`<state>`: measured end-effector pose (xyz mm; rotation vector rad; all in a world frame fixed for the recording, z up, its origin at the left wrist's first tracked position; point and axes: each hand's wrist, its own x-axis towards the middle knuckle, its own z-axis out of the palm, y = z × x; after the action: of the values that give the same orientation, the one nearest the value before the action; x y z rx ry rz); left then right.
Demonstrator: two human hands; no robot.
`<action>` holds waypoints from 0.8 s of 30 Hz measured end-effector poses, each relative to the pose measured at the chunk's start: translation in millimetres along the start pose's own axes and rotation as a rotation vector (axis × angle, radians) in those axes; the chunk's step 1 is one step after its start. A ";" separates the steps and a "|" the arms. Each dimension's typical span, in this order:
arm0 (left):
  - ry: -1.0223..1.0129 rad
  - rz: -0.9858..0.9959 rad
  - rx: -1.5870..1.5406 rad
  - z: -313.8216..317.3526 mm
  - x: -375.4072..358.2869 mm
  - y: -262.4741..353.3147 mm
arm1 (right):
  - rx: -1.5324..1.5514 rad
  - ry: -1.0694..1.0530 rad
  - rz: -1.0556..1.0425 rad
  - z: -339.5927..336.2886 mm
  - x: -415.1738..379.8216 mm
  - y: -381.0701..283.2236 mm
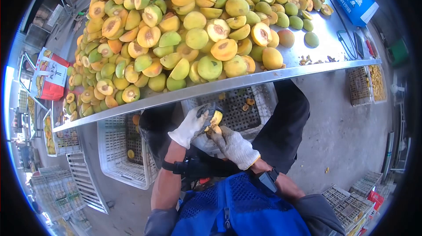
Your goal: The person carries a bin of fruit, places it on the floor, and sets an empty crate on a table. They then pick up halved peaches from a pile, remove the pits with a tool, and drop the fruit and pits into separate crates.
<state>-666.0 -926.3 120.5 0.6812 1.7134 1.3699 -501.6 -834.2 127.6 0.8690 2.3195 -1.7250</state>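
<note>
My left hand (191, 126), in a white glove with dark fingers, grips a yellow peach half (217, 118) below the table's front edge. Close beside it, my right hand (232, 145) wears a greyish knitted glove, its fingers closed against the underside of the fruit. An orange piece of flesh (215, 129) shows between the two hands. Whether my right fingers hold a tool is hidden. Under the hands, between my knees, stands a pale plastic crate (263, 104) with a few fruit scraps on its dark slotted bottom.
A big heap of peaches (193, 38), many halved, covers much of the metal table (303, 71). A blue box (355, 1) lies at the table's right. Another white crate (110, 161) stands on the floor to my left. A red-and-white bag (50, 75) is farther left.
</note>
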 end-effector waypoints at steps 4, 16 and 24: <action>0.015 0.002 -0.378 5.3 -3.2 -19.4 | 0.094 0.028 -0.064 3.6 4.3 2.6; -0.048 0.107 -0.536 21.0 -12.0 -1.8 | 0.801 -0.396 0.224 -14.5 -12.5 -18.9; 0.106 0.019 -0.817 39.6 -18.4 -40.3 | 1.214 -0.571 0.401 -12.4 -22.1 -26.2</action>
<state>-619.5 -931.3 83.7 0.1569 1.0566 1.9509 -493.8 -835.9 163.2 0.6899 0.5579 -2.6057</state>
